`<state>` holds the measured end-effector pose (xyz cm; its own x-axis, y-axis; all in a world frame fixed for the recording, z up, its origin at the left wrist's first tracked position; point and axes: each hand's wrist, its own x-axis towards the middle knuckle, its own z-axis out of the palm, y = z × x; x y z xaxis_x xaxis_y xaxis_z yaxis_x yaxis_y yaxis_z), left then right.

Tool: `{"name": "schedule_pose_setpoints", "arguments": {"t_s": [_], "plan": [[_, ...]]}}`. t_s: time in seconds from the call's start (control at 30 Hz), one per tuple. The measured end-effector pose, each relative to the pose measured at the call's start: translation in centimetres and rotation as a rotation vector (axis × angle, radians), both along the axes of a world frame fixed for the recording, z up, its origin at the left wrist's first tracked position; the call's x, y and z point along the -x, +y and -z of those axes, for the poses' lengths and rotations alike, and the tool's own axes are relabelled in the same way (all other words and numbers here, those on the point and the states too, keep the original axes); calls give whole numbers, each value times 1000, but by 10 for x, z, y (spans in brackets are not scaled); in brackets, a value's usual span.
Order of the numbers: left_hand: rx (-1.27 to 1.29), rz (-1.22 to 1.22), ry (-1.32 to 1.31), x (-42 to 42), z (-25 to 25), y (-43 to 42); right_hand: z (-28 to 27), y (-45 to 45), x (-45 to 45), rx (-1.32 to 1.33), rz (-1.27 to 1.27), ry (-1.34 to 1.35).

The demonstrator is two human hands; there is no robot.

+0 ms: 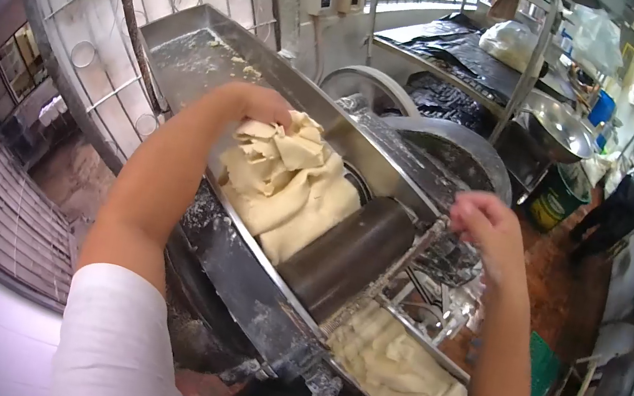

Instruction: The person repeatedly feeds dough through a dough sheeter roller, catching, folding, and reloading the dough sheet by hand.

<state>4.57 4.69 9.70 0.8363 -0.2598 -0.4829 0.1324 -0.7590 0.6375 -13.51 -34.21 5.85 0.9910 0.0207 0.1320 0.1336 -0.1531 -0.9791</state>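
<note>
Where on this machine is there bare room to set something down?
The metal tray has room at its far end, beyond the left hand, between the side walls, though floury. Around the roller it's crowded: heaped dough one side, folded dough the other.

No text was legible. Dark green round plastic bucket (558,195) carried yellow print (550,210) on its side, below the rim, too small to read. Off-white boxy wall unit (319,0) bore unreadable dark marks.

Matt, folded dough (294,185) — smooth metal roller (353,255) — flour-dusted, dully shiny steel tray (188,61).
</note>
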Motion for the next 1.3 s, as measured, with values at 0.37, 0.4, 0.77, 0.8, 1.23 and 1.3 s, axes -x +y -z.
{"name": "schedule_pose_setpoints", "arguments": {"t_s": [0.37,0.4,0.77,0.8,1.23,1.3], "plan": [[-515,288,-268,22,21,-14,175,-65,99,-213,161,496],[-426,291,-217,17,32,-13,194,-60,97,-250,137,515],[-423,353,-543,24,46,-38,282,73,37,-872,-137,768],[-332,392,-463,32,41,-48,267,89,30,-1003,-166,808],[115,-26,-286,67,49,-76,250,174,-24,-1570,-477,825],[183,-105,-304,89,28,-72,255,170,-19,-1579,-470,819]]}}
